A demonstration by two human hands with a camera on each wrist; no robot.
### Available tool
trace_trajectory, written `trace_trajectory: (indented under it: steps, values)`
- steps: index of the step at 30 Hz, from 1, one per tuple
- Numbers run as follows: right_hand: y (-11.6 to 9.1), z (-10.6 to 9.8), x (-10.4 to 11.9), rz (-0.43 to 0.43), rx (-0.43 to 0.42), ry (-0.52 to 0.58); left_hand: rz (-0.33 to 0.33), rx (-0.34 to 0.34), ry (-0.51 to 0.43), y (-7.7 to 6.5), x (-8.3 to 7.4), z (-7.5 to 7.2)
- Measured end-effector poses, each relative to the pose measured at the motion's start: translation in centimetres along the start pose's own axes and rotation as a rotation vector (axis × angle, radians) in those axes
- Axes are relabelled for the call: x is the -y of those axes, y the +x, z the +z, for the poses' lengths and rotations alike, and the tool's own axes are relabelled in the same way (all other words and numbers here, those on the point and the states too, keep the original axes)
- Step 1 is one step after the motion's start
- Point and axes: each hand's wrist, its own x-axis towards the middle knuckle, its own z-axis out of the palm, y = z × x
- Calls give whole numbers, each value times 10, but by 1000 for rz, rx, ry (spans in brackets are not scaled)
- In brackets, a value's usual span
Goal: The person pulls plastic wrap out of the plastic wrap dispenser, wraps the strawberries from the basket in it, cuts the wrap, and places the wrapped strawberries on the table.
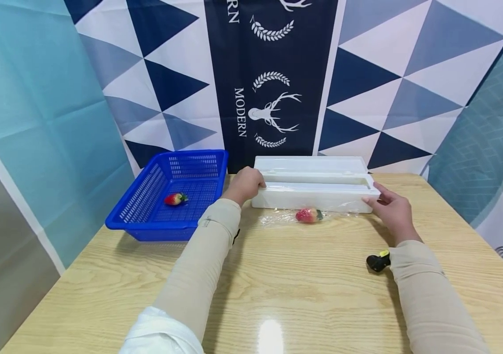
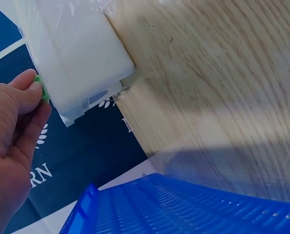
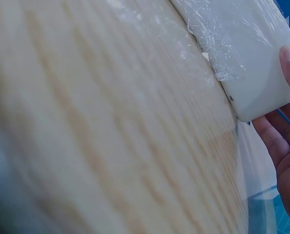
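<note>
A long white cling film dispenser stands at the back of the table with its lid raised. Clear cling film runs from its front onto the table, with a strawberry lying on it. At the dispenser's left end, my left hand pinches a small green slider between thumb and fingers. My right hand grips the right end, thumb on the front wall and fingers round the end. Wrinkled film clings to that front wall in the right wrist view.
To the left sits a blue plastic basket with another strawberry inside. A small black object with a yellow part shows beside my right sleeve. A patterned cloth hangs right behind the dispenser.
</note>
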Motion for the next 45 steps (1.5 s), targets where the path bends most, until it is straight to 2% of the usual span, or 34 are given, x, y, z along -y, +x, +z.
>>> trace_trajectory:
  steps: [4,8,13,20,28,31,34,36,38,40,43,45]
  values:
    - [-1,0,-3,-3,3,22,-13,33,1,0,0,-1]
    - [0,0,-5,-18,-1,15,-53,59,21,0,1,-5]
    - [0,-2,-4,-35,-18,22,-36,82,55,2,2,-9]
    - [-1,-3,-4,-39,-7,26,-31,71,53,3,3,-3]
    - [-6,-12,-14,-47,62,18,-20,80,29,6,-2,3]
    - [-11,-14,-16,-62,82,31,-44,95,51,6,-6,2]
    - [-13,-15,-16,-75,73,45,-92,70,114,4,-18,0]
    - [-14,-15,-14,-77,59,51,-118,15,151,0,-31,-1]
    - [-13,-14,-10,-83,51,64,-108,-47,163,-5,-47,1]
    - [-12,-12,-5,-91,43,82,-50,-67,114,-12,-64,6]
    - [-9,-8,3,-99,27,104,76,-4,23,-18,-88,19]
    - [-8,-6,6,-96,20,115,144,40,-4,-18,-100,30]
